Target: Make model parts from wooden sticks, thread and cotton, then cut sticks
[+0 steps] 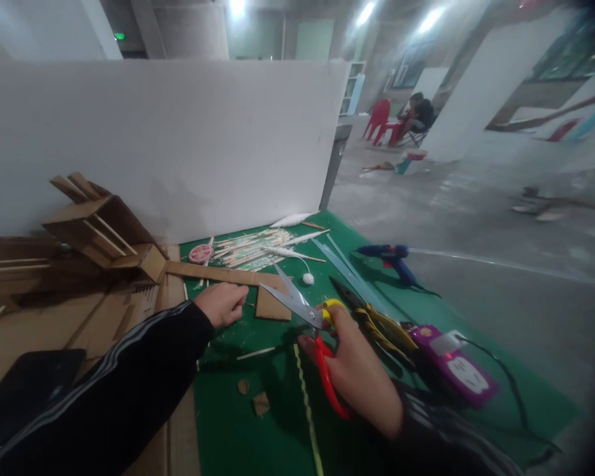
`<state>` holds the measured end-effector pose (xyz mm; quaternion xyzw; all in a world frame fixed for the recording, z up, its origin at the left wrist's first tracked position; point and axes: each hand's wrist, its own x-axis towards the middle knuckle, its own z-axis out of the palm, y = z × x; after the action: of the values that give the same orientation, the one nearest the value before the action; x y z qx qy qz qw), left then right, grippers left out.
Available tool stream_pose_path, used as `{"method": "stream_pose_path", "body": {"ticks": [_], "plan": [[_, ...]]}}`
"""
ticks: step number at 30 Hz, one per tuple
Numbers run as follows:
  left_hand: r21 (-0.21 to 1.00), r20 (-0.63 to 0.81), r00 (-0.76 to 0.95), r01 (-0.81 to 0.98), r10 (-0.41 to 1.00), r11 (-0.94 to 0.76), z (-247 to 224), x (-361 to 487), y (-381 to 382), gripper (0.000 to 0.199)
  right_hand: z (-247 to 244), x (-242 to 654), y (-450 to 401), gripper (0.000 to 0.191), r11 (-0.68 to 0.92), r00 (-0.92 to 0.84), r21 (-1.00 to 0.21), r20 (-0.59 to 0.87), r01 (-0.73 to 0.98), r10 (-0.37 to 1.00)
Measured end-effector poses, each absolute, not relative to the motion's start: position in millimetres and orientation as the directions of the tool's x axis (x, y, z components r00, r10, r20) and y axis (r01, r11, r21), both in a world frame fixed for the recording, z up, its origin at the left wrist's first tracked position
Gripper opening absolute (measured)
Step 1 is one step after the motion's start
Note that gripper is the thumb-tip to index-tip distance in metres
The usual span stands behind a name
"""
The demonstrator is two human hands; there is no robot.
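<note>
holding scissors (313, 318) over green table (228, 430), white panel (178, 145) behind, grey floor (456, 225)

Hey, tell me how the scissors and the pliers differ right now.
Position: the scissors are in the right hand's grip, while the pliers lie on the green table.
Metal: the scissors have bright silver blades, spread open; the pliers have a dark head.
Handles: the scissors have one yellow and one red; the pliers' are yellow and black.
Shared: both have yellow on their handles and point toward the picture's upper left.
</note>
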<state>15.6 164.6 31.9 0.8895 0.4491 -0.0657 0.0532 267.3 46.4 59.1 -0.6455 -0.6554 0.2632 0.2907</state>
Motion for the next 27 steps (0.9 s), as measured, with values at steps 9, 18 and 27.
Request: {"method": "stream_pose_path", "body": {"ticks": [9,18,27], "plan": [[0.073,-0.151,0.69,0.722,0.708,-0.688,36,30,170,0.019,54,268,47,0.022,0.05,0.004,-0.727,0.073,0.685,0.997],[0.036,-0.161,0.672,0.736,0.723,-0.676,32,30,163,0.022,56,268,46,0.022,0.044,0.005,-0.731,0.065,0.681,0.998],[0.071,-0.026,0.593,0.804,0.805,-0.59,37,-3,163,0.016,55,269,46,0.02,0.045,0.015,-0.717,0.076,0.695,0.997]]}}
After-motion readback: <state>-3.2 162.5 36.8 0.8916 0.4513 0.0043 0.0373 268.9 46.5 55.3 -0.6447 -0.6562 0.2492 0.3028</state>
